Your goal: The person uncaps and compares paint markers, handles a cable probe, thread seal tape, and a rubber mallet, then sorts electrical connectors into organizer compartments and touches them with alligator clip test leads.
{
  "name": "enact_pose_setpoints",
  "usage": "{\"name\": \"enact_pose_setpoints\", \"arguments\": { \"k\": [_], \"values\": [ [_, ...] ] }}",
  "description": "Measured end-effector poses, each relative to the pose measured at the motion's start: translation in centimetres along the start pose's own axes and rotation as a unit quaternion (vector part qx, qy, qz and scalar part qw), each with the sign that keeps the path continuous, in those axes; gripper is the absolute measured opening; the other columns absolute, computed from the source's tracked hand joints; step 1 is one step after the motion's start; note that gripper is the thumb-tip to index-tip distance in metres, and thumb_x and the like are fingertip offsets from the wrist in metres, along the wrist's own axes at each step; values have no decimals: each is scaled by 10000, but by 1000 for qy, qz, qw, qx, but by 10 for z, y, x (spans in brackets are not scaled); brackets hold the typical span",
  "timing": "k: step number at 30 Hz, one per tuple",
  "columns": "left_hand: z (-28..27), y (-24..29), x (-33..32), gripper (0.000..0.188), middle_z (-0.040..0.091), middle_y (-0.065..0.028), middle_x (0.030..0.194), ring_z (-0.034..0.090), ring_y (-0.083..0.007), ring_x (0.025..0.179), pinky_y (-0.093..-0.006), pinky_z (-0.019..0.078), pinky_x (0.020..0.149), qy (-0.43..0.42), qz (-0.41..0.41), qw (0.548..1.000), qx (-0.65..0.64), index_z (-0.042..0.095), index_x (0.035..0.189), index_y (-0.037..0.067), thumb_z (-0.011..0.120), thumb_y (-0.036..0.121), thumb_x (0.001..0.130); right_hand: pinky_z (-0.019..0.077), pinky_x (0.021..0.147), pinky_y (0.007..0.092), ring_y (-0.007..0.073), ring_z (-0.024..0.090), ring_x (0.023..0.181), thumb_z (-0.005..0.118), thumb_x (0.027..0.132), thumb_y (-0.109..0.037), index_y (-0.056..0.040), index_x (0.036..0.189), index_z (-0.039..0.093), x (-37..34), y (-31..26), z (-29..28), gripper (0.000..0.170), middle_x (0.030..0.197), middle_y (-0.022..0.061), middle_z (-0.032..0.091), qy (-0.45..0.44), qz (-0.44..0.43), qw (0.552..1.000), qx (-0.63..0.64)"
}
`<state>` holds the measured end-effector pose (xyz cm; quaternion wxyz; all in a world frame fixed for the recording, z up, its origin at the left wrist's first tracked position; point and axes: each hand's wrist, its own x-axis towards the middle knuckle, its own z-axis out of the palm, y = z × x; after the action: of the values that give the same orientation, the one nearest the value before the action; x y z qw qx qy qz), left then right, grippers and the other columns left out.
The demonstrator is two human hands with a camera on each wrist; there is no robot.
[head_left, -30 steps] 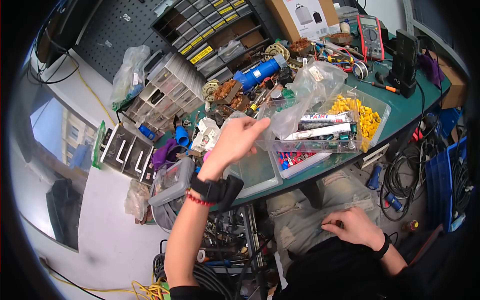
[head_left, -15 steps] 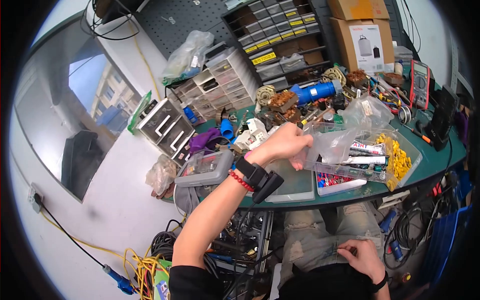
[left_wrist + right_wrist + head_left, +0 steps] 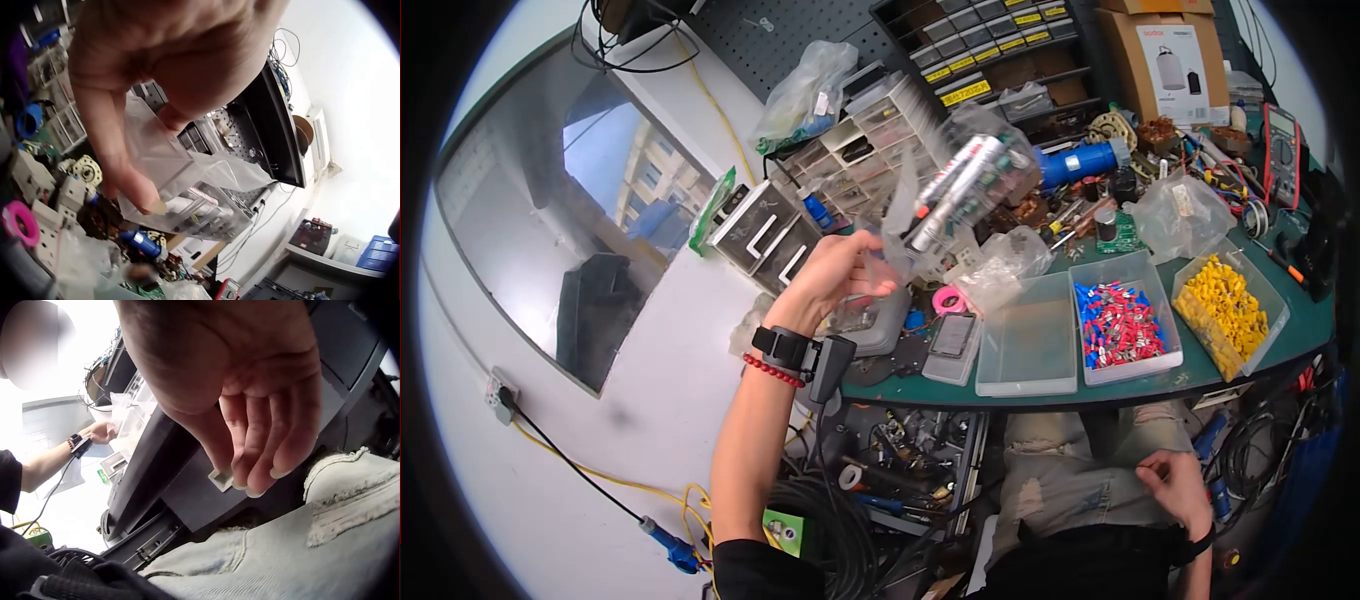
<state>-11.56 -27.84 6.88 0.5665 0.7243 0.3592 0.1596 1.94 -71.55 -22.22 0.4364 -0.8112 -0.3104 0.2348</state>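
Note:
My left hand [image 3: 840, 275] grips one end of a clear plastic box [image 3: 212, 219], raised and tilted above the left part of the bench. Inside it lie white paint tubes [image 3: 955, 205] and small parts, blurred in the head view. In the left wrist view, thumb and fingers pinch the box's near end, and a loose sheet of clear plastic [image 3: 231, 172] sticks out from it. My right hand [image 3: 1175, 485] rests near the lap, fingers loosely curled and holding nothing.
Along the bench's front edge stand a translucent bin [image 3: 1030, 388], a bin of red and blue terminals [image 3: 1135, 370] and a bin of yellow connectors [image 3: 1277, 325]. A pink tape roll [image 3: 949, 300] and a small grey case [image 3: 952, 345] lie left. Drawer cabinets [image 3: 880, 115] stand behind.
My left hand has lifted the clear box off the bins and carried it left, tilting it. The terminal and yellow bins now show fully. My right hand stays by the lap.

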Motion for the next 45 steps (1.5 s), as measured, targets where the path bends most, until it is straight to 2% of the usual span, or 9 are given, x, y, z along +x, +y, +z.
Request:
{"name": "enact_pose_setpoints", "arguments": {
  "k": [7,13,15,17,19,26,32,40,45],
  "values": [
    [-67,-29,32,421,574,-288,969,693,-363,722,-355,642,653,147,0,984,-100,395,1088,-243,551,95,890,476,556,307,187,623,548,718,772,-59,37,824,688,8,-3,-18,113,614,124,644,7,41,999,24],
    [-105,-30,66,406,536,-336,1083,691,-375,772,-343,644,641,181,4,972,-152,395,1113,-235,528,87,905,459,539,249,96,607,571,684,803,-31,43,807,676,18,2,-24,75,612,88,642,11,39,995,86],
    [-106,-18,79,383,525,-342,1105,689,-374,766,-345,645,644,213,8,965,-151,403,1100,-222,531,77,898,485,593,277,137,618,578,686,797,-77,9,752,674,25,20,-21,97,593,68,624,38,16,997,62],
    [-118,-21,110,363,520,-336,1106,686,-381,773,-358,648,630,217,11,961,-173,411,1084,-211,541,69,892,411,497,264,117,512,514,619,927,-194,38,843,663,27,-3,-37,250,586,58,574,14,-37,997,61],
    [-119,-19,131,342,518,-325,1098,680,-390,774,-380,649,626,232,8,950,-210,419,1065,-200,547,61,884,429,513,261,93,544,555,693,888,-222,33,913,679,35,4,-44,256,641,53,627,26,-44,998,34],
    [-132,-20,185,305,491,-287,1144,653,-420,826,-420,645,652,279,8,928,-246,425,1059,-162,550,33,860,431,496,269,100,532,496,687,894,-247,39,858,679,45,18,-61,289,605,57,629,8,82,997,1],
    [-143,-15,201,387,442,-272,1250,646,-418,883,-399,645,697,288,0,919,-271,347,1197,-119,517,26,881,434,501,364,169,564,478,674,876,-421,28,786,708,48,63,-51,459,525,117,595,21,99,988,-115],
    [-139,-9,220,388,412,-277,1281,625,-408,946,-379,643,708,316,-8,911,-266,362,1209,-100,529,45,891,446,663,493,434,628,701,522,873,-431,75,844,642,50,15,-74,521,705,306,587,-77,138,982,-108],
    [-152,-12,228,377,426,-359,1259,619,-415,956,-336,637,733,304,2,903,-304,374,1210,-114,518,63,910,463,676,477,400,637,715,536,870,-473,40,821,668,55,27,-67,532,702,261,615,-67,131,984,-105]
  ]
}}
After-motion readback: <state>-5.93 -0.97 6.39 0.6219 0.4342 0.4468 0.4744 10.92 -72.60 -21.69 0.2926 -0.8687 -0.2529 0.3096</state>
